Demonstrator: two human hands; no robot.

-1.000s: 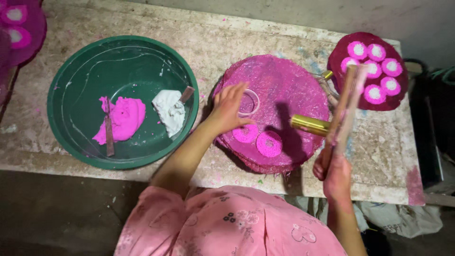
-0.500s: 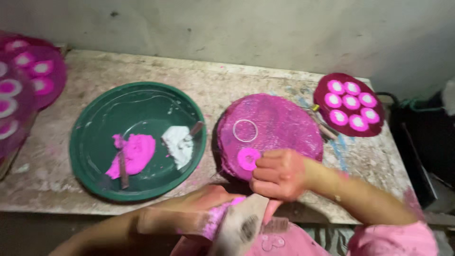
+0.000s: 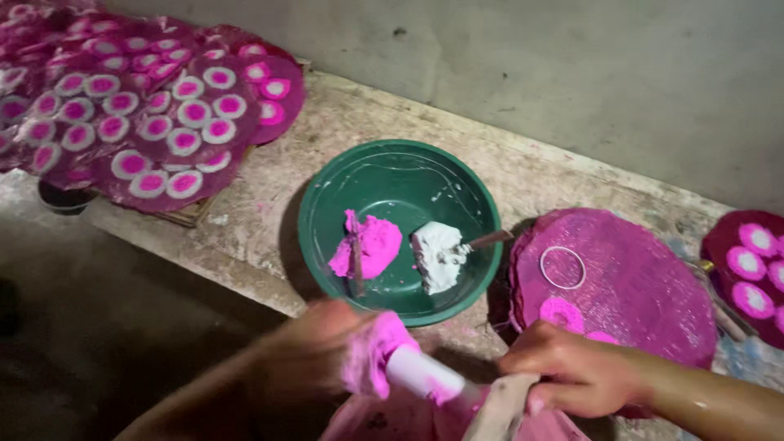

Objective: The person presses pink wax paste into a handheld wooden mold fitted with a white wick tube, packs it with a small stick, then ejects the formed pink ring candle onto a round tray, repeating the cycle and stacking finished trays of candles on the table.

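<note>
My left hand [image 3: 327, 347], blurred, wraps a white tube [image 3: 425, 377] smeared with pink paste. My right hand [image 3: 572, 371] pinches a pale flat stick [image 3: 502, 408] at the tube's end. Both sit just below a green bowl [image 3: 327, 204] holding pink and white paste, beside a pink mat [image 3: 645, 278].

Lighting: dim, soft, from above; wall evenly lit. Shadow: deep left of the bowl [image 3: 399, 231], dark floor below tabletop [image 3: 269, 212]. Glare: faint sheen inside bowl rim. Blur: left hand [image 3: 322, 359] smeared by motion; right hand [image 3: 572, 371] softer. Bowl sharp.
</note>
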